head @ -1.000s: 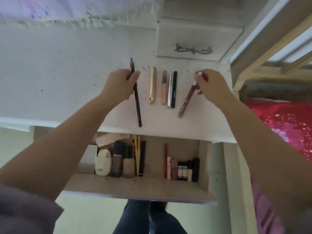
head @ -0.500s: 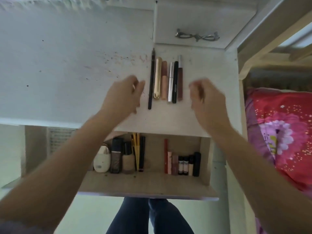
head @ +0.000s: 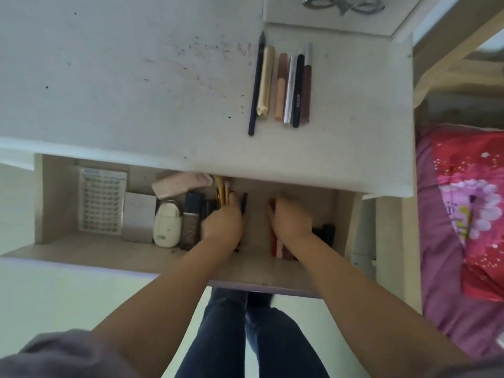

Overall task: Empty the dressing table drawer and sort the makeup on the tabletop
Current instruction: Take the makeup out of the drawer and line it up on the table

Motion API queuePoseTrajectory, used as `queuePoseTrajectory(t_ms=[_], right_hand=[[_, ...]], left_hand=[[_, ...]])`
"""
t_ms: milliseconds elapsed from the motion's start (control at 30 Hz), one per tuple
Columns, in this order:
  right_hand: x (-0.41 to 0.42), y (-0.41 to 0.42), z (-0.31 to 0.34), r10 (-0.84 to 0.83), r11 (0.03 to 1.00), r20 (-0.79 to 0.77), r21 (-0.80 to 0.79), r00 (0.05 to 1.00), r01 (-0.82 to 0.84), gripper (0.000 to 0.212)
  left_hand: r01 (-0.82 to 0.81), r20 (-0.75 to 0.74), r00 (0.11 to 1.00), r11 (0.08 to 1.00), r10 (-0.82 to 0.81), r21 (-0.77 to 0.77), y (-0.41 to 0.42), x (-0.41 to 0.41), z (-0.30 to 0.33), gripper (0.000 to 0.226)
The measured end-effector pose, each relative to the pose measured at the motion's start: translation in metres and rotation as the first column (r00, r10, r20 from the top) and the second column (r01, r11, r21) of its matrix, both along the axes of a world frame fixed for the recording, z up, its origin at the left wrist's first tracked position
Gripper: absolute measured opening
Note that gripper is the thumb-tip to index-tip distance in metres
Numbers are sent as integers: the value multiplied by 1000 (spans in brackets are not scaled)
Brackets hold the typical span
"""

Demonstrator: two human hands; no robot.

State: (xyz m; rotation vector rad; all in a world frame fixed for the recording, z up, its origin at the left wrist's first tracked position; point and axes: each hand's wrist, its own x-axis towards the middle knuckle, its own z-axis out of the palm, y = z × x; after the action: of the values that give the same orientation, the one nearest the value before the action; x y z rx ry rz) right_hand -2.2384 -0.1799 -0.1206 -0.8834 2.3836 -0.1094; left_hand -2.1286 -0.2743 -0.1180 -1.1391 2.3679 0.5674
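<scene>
The open drawer (head: 131, 258) below the tabletop (head: 122, 77) holds makeup. My left hand (head: 223, 223) is inside it, with the fingers curled round a bunch of gold pencils (head: 222, 192). Beside it, my right hand (head: 291, 219) lies over the red lip sticks (head: 274, 241); its fingertips are hidden, so the grip is unclear. On the tabletop lie side by side a black pencil (head: 255, 85), a gold tube (head: 266, 83), a pink tube (head: 281, 85), a silver tube (head: 290, 88), a black tube (head: 298, 91) and a dark red gloss (head: 307, 85).
Left in the drawer are a blister sheet (head: 101, 200), a white box (head: 139, 216), a white device (head: 167, 226), a pink case (head: 180, 184) and a dark bottle (head: 191, 219). Black tubes (head: 327, 233) stand at its right end. A bed with floral bedding (head: 463, 214) is at the right.
Both hands let go of the black pencil and the red gloss on the tabletop row, then dropped into the drawer. The left hand now grips the gold pencils.
</scene>
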Motion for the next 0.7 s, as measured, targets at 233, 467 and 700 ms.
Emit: queuePoseTrajectory(t_ms=[233, 467, 700], right_hand=[[13, 12, 35, 14, 975, 86, -222, 996, 6, 20], [-8, 34, 139, 24, 790, 169, -607, 985, 85, 9], [-148, -47, 166, -313, 703, 116, -639, 943, 312, 11]], left_hand=[[46, 11, 999, 999, -46, -4, 7, -4, 9, 20], [121, -543, 838, 989, -56, 84, -12, 18, 112, 15], [-70, -557, 830, 995, 17, -74, -139, -93, 161, 27]])
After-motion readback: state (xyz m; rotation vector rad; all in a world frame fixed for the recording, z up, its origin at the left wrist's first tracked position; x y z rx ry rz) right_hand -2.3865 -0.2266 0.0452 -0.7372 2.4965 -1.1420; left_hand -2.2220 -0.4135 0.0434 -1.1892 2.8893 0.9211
